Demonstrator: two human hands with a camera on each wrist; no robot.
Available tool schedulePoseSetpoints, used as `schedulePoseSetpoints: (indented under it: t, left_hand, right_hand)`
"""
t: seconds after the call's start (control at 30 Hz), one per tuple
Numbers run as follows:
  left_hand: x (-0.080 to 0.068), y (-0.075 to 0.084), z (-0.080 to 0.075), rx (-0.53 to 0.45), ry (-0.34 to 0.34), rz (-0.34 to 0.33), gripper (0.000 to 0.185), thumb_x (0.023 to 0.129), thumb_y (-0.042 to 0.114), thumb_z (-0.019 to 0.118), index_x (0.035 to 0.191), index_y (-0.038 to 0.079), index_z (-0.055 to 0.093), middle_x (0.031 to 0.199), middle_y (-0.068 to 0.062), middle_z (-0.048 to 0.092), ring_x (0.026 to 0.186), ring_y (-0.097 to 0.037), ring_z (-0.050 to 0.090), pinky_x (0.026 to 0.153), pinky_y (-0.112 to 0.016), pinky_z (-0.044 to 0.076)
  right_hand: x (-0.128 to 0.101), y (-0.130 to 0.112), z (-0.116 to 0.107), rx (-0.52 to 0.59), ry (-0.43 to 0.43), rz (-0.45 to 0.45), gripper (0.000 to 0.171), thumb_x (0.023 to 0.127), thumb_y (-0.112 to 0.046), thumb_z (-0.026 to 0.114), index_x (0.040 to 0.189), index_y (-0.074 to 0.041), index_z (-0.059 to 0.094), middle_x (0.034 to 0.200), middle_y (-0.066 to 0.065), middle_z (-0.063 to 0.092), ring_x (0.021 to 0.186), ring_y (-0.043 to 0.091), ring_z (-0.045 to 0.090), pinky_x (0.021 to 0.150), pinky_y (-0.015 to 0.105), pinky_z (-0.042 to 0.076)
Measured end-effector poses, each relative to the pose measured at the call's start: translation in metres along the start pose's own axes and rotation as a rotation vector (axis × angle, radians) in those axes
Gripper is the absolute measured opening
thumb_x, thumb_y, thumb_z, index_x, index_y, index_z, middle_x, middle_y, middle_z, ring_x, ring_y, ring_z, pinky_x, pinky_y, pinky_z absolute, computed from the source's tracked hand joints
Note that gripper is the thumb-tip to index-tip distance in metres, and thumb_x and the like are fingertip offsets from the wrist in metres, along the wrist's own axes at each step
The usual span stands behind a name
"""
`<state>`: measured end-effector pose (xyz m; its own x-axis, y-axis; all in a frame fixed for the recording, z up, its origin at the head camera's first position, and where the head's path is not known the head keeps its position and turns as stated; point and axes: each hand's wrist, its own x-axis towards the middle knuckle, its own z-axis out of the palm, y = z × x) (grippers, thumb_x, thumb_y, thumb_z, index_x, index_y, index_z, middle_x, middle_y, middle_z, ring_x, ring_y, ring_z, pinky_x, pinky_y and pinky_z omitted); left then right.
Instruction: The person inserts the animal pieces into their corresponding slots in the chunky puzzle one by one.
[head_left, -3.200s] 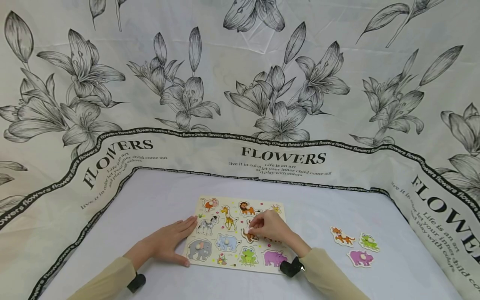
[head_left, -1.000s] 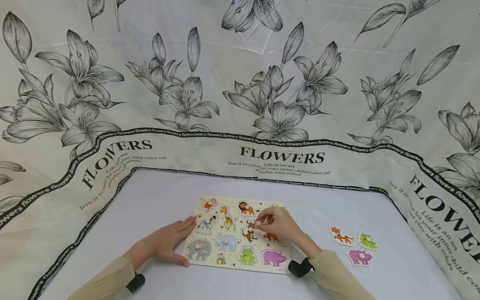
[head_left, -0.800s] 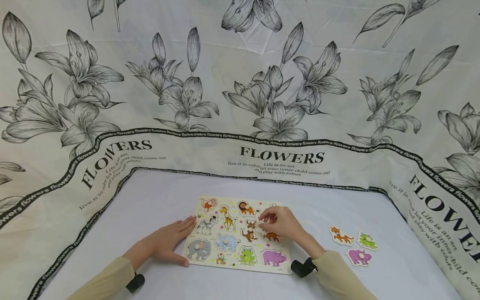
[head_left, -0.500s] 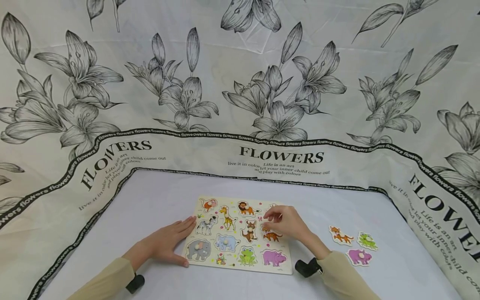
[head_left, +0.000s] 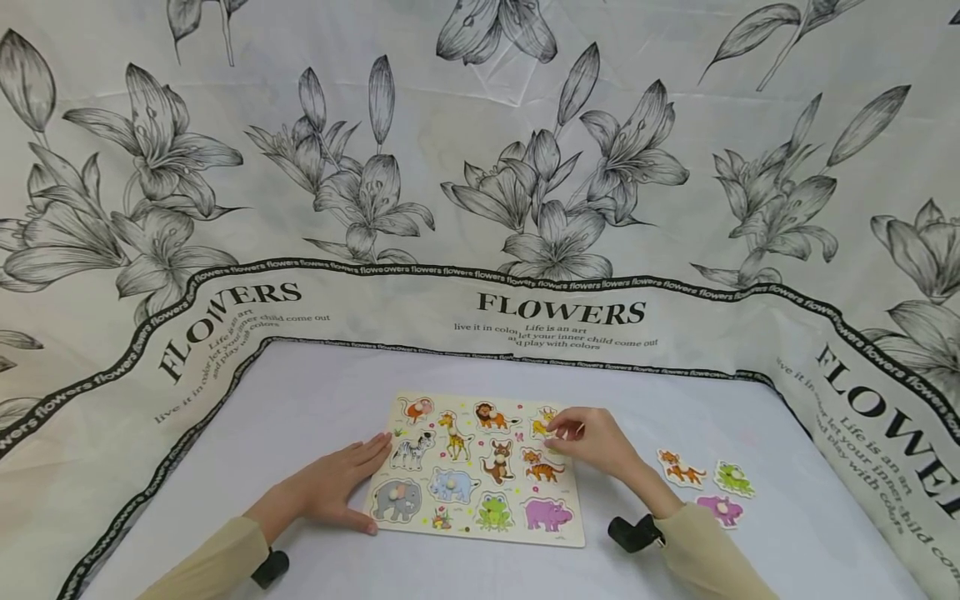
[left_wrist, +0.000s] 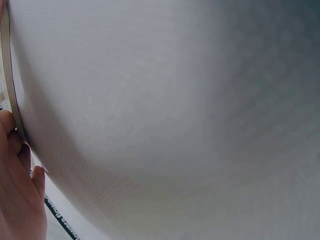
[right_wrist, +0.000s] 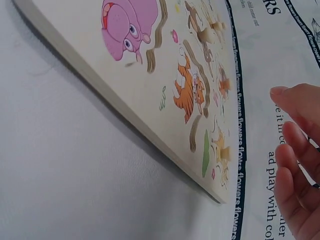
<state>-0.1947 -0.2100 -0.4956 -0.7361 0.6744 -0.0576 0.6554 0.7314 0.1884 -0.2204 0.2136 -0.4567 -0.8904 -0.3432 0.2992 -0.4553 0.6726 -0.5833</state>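
A wooden animal knob puzzle board lies on the white cloth. My left hand rests flat beside its left edge, fingertips touching the rim; in the left wrist view only part of this hand shows. Over the board's upper right edge hovers my right hand, fingers loosely bent, holding nothing. Beneath its fingertips is a yellow animal piece, partly covered. The brown kangaroo piece sits in its recess. Knobless tiger, frog and hippo recesses show their printed pictures.
To the board's right lie three loose pieces: a tiger, a frog and a purple hippo. My right forearm passes close to them. A flower-printed curtain with a black trim rises behind and around the table.
My right hand has let go of the kangaroo piece and moved right, off the board's middle, uncovering the tiger recess. My left hand has stayed in place.
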Motion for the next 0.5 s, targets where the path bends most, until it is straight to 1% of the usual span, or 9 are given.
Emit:
schedulePoseSetpoints:
  t: [0.17, 0.33, 0.5]
  left_hand:
    - [0.000, 0.000, 0.000, 0.002, 0.000, 0.002, 0.113, 0.073, 0.077, 0.057, 0.151, 0.002, 0.025, 0.160, -0.013, 0.020, 0.147, -0.029, 0.025, 0.116, -0.047, 0.032]
    - [0.000, 0.000, 0.000, -0.001, 0.002, 0.005, 0.112, 0.073, 0.076, 0.058, 0.151, 0.002, 0.025, 0.160, -0.013, 0.020, 0.147, -0.029, 0.025, 0.116, -0.047, 0.032]
    - [-0.001, 0.000, -0.001, -0.004, 0.003, 0.008, 0.112, 0.073, 0.076, 0.058, 0.151, 0.002, 0.025, 0.160, -0.014, 0.020, 0.147, -0.029, 0.025, 0.116, -0.047, 0.032]
  right_hand:
    - [-0.003, 0.005, -0.008, -0.024, 0.017, 0.021, 0.015, 0.076, -0.017, 0.080, 0.088, -0.013, 0.074, 0.073, -0.009, 0.065, 0.063, 0.002, 0.052, 0.057, 0.018, 0.048]
    - [-0.005, 0.011, -0.019, -0.032, 0.061, 0.012, 0.017, 0.075, -0.015, 0.081, 0.089, -0.011, 0.074, 0.074, -0.006, 0.066, 0.063, 0.002, 0.052, 0.056, 0.018, 0.048]
    - [-0.006, 0.016, -0.030, -0.055, 0.095, 0.035, 0.016, 0.075, -0.016, 0.081, 0.089, -0.012, 0.074, 0.074, -0.005, 0.067, 0.064, 0.003, 0.052, 0.056, 0.019, 0.048]
